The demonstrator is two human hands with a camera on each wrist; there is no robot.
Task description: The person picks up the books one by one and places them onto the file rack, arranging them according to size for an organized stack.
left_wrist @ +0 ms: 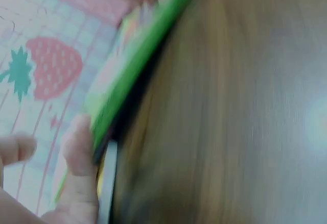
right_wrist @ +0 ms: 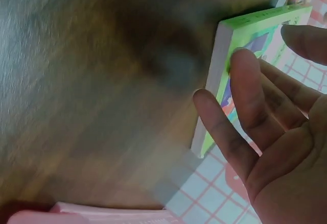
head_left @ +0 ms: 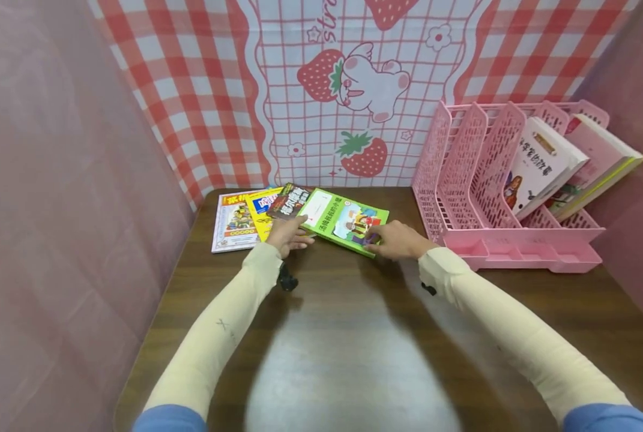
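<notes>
Both hands are at the green book (head_left: 344, 221), which lies on top of a fanned row of other books (head_left: 248, 219) at the far side of the wooden table (head_left: 353, 336), just left of the pink file rack (head_left: 464, 180). The left hand (head_left: 289, 235) sits at the book's near left corner with its thumb (left_wrist: 79, 152) up against the green edge, its grip curled about that corner as far as I can judge; the right hand (head_left: 399, 240) rests at the near right corner with its fingers (right_wrist: 245, 96) straight and spread on the cover, closed around nothing. To lift the book cleanly, I would say the right fingers should slide under the white page edge while the left thumb steadies the opposite side, so that the book comes up level and does not drag the books beneath it toward the rack. The rack's left slots look free, while two books (head_left: 564, 162) lean in the slots furthest from the green book. Both wrist views are badly smeared, so I cannot tell whether the left fingers reach under the cover. The lower books are half covered, their titles too small to read, and the green book's far edge is hidden in the wrist views.
</notes>
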